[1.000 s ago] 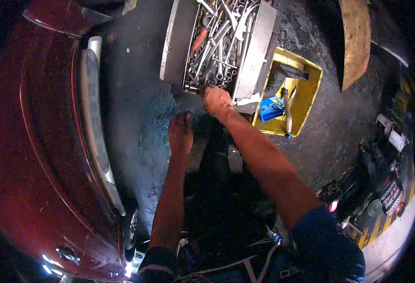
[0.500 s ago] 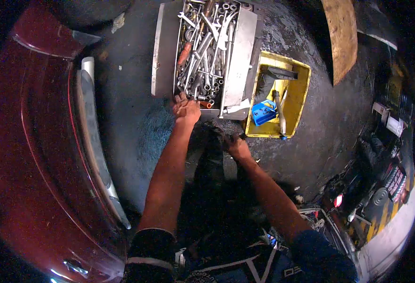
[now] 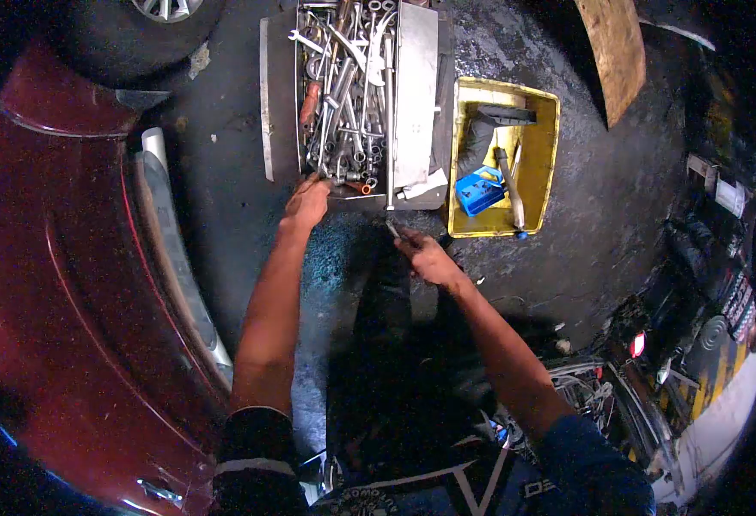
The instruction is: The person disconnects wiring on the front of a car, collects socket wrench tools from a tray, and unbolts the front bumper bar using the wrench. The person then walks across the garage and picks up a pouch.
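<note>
The left hand (image 3: 307, 205) curls at the near corner of the toolbox (image 3: 416, 103), its hold unclear; the right hand (image 3: 430, 261) grips a slim metal tool (image 3: 393, 230) just outside. Light fingertips suit the tangled wrenches (image 3: 341, 86), with that tool held clear

Strong fisheye distortion bends the red car body (image 3: 77, 284) into a curve, and the corners fall to black. The scene is dim and grainy, with deep shadow at lower middle. The metal toolbox lid (image 3: 416, 95) catches bright glare, a bluish sheen lies on the floor (image 3: 326, 262), and fine details look soft.
</note>
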`<state>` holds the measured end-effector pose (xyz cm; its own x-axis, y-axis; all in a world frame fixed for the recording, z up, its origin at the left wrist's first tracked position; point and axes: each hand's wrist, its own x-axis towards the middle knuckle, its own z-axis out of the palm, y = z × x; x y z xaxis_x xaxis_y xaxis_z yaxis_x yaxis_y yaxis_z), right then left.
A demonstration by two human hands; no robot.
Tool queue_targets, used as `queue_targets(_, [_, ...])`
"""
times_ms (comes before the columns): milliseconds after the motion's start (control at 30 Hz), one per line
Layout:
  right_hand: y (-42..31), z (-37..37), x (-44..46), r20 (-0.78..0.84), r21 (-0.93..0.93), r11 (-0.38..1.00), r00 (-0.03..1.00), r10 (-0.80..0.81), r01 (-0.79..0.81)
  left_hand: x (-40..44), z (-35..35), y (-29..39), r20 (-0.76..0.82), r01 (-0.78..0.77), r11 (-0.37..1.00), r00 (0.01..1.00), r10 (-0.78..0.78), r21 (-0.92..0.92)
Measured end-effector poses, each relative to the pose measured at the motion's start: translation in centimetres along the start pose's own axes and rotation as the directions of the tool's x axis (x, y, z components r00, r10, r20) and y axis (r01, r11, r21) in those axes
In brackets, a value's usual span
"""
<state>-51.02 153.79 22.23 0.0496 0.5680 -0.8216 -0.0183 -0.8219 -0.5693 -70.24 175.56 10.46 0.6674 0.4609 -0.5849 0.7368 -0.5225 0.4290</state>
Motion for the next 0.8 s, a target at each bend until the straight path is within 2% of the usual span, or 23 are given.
queue_targets(100, [-2.5, 0.3, 0.2, 0.008, 0.081, 0.996, 0.999, -0.038, 0.037, -2.3, -2.3, 2.4, -0.060, 0.084, 0.995, 0.995, -0.081, 0.045])
queue_targets(133, [-3.2, 0.3, 0.2, 0.025, 0.069, 0.998, 1.000, -0.010, 0.009, -3.2, -3.5, 4.1, -0.071, 0.172, 0.974, 0.980, -0.184, -0.148])
queue_targets(200, [-3.3, 0.9, 0.5, 0.035, 0.069, 0.996, 0.998, -0.052, 0.050, -5.1, -5.5, 7.3, -0.033, 0.314, 0.804, 0.924, -0.381, -0.506])
queue_targets(267, [-2.7, 2.0, 1.2, 0.030, 0.081, 0.977, 0.979, -0.200, 0.197, -6.5, -0.7, 6.6, -0.002, 0.244, 0.424, 0.865, -0.501, -0.872])
queue_targets(300, [-3.1, 2.3, 1.4, 0.034, 0.061, 0.983, 0.984, -0.173, 0.171, -7.1, 1.1, 6.5, 0.032, 0.160, 0.185, 0.835, -0.550, -0.970])
queue_targets(367, [-3.9, 3.1, 1.6, 0.035, 0.019, 0.993, 0.993, -0.115, 0.114, -8.5, -0.3, 9.3, 0.113, 0.002, -0.187, 0.806, -0.582, -0.982])
queue_targets(433, [-4.5, 3.7, 1.6, 0.011, -0.042, 0.995, 0.996, -0.091, 0.091, -9.1, -0.5, 10.1, 0.159, -0.112, -0.398, 0.794, -0.586, -0.911])
queue_targets(500, [-5.0, 4.0, 1.5, 0.019, -0.123, 0.988, 0.995, -0.093, 0.095, -9.5, -0.5, 10.4, 0.166, -0.150, -0.445, 0.787, -0.594, -0.883])
queue_targets(567, [-5.8, 4.0, 1.6, 0.063, -0.121, 0.989, 0.995, -0.079, 0.086, -9.6, -1.1, 10.7, 0.182, -0.144, -0.455, 0.780, -0.599, -0.879])
queue_targets(700, [-7.3, 4.1, 1.5, 0.085, -0.218, 0.970, 0.992, -0.094, 0.110, -8.9, -0.9, 10.1, 0.049, -0.254, -0.416, 0.804, -0.593, -0.873])
queue_targets(800, [-6.2, 5.2, 2.2, 0.074, -0.276, 0.947, 0.986, -0.151, 0.166, -9.5, -0.5, 9.4, -0.017, -0.190, -0.251, 0.826, -0.563, -0.949])
